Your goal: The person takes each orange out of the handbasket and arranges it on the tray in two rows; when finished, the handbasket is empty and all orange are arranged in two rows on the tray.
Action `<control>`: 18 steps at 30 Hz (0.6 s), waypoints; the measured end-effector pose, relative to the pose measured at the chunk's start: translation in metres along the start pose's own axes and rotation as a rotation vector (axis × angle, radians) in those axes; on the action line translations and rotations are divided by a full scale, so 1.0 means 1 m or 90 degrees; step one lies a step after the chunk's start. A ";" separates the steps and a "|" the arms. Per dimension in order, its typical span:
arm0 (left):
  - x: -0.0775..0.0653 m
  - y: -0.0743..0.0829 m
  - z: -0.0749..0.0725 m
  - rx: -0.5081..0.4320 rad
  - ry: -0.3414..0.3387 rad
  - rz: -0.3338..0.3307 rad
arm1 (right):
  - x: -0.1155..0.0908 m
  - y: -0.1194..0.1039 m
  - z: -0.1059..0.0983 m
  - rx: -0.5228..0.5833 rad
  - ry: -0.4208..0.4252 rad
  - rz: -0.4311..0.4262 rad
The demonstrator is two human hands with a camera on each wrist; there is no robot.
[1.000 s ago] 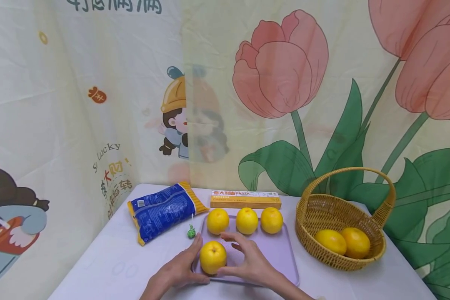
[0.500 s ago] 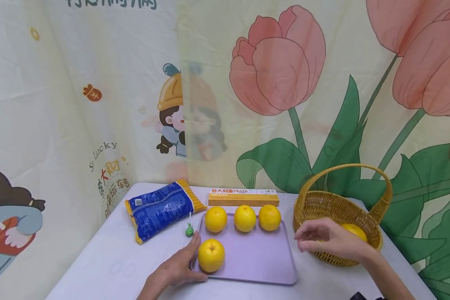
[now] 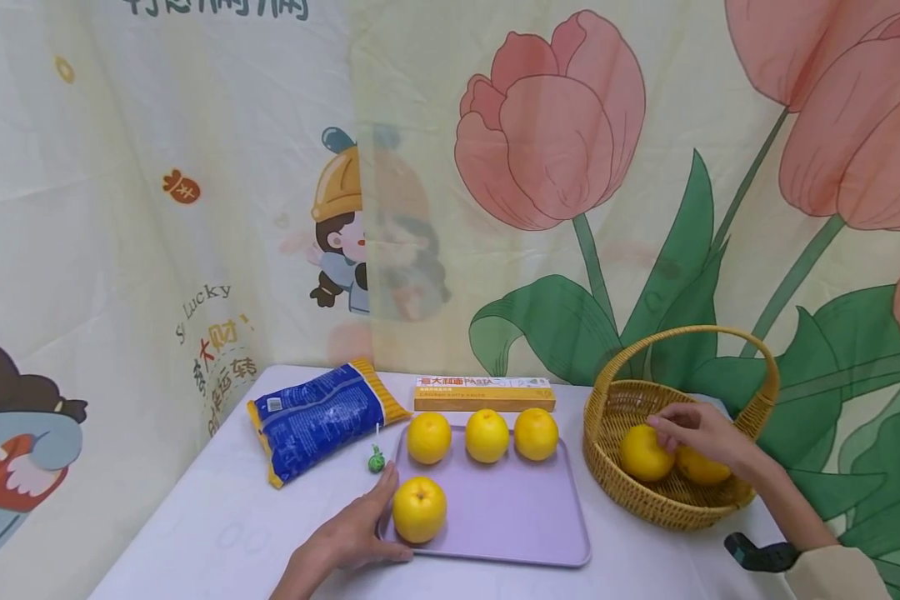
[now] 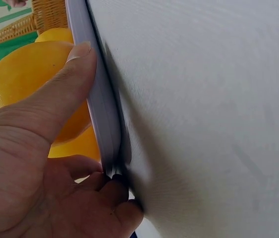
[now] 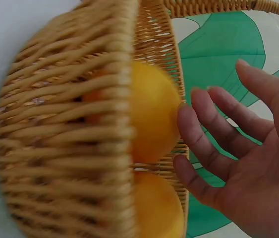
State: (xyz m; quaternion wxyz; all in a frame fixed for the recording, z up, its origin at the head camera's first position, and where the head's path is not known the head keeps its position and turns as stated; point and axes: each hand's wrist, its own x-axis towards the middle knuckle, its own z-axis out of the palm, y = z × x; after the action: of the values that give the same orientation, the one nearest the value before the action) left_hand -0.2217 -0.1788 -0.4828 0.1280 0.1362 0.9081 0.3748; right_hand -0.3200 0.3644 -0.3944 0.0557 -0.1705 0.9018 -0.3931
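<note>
In the head view my left hand (image 3: 352, 525) grips the front left corner of a lilac tray (image 3: 510, 508), its thumb along the front rim. The left wrist view shows that thumb on the tray's rim and the other fingers curled at the corner. Close beside this hand sits an orange (image 3: 420, 509) on the tray. Over the wicker basket (image 3: 645, 508) hovers my right hand (image 3: 705, 432), its fingertips right at an orange (image 5: 154, 114). The fingers are loosely bent and spread in the right wrist view. A second orange (image 5: 156, 208) lies beside it in the basket.
Three oranges (image 3: 487, 435) line the tray's back edge. Behind them stands a pasta box (image 3: 484, 395). Left of the tray lie a blue and yellow bag (image 3: 322, 421) and a small green lollipop (image 3: 376, 460). The basket's tall handle (image 3: 690, 332) arches over it.
My right hand has left the front orange on the tray and moved right, into the basket. One basket orange has shifted slightly backward. The left hand stays at the tray's corner.
</note>
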 end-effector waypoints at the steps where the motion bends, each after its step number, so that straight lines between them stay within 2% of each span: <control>1: 0.000 0.000 -0.001 -0.005 0.003 0.001 | 0.003 -0.002 -0.001 -0.019 0.023 0.003; 5: -0.001 -0.001 -0.001 0.021 0.001 0.011 | 0.017 -0.013 -0.008 -0.042 0.039 0.035; 12: -0.005 0.008 -0.004 0.003 0.011 -0.006 | 0.041 -0.020 -0.018 -0.056 0.062 0.130; 15: -0.007 0.012 -0.004 0.015 0.008 -0.016 | 0.049 -0.019 -0.020 -0.077 0.045 0.147; 18: -0.008 0.014 -0.005 0.001 0.011 -0.013 | 0.056 -0.018 -0.020 -0.104 -0.004 0.141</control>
State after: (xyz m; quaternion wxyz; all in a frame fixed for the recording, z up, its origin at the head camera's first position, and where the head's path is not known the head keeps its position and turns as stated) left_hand -0.2142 -0.1750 -0.4683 0.1237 0.1236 0.9108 0.3741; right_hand -0.3722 0.3474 -0.3656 0.0871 -0.0751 0.9440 -0.3094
